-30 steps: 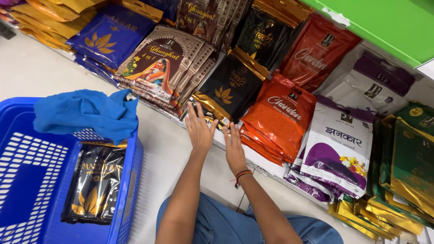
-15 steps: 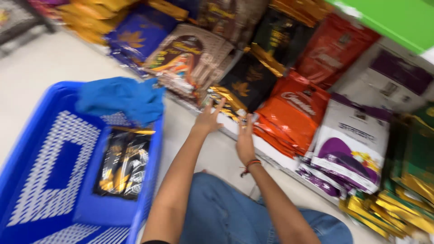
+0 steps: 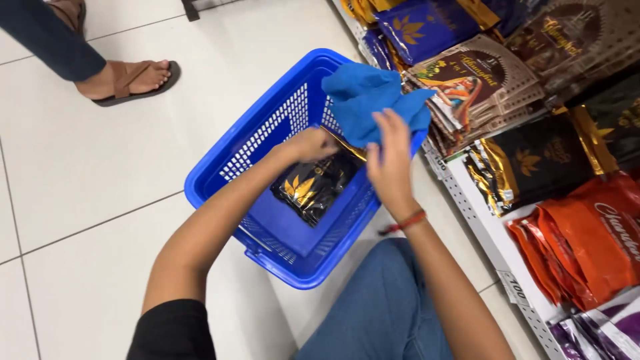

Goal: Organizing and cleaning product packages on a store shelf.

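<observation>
The blue cloth (image 3: 373, 100) hangs over the far rim of the blue basket (image 3: 220, 187), right beside the shelf (image 3: 480, 220) of packets. It looks soft, light and limp, so it should bunch up wherever you pinch it; a gathered fold near its lower edge is probably the easiest place to take it, and it won't slip or break.

Your right hand (image 3: 390, 157) is on that lower edge, fingers curled loosely over the fabric in a narrow grip that pinches the cloth.

Your left hand (image 3: 310, 143) reaches into the basket at the top edge of the black and gold packet (image 3: 313, 187) lying on the basket floor. That packet looks glossy and likely slippery, flat and flexible; its sealed top edge is the surest hold. Whether the left grip has closed on the packet or only touches it, I cannot tell.
</observation>
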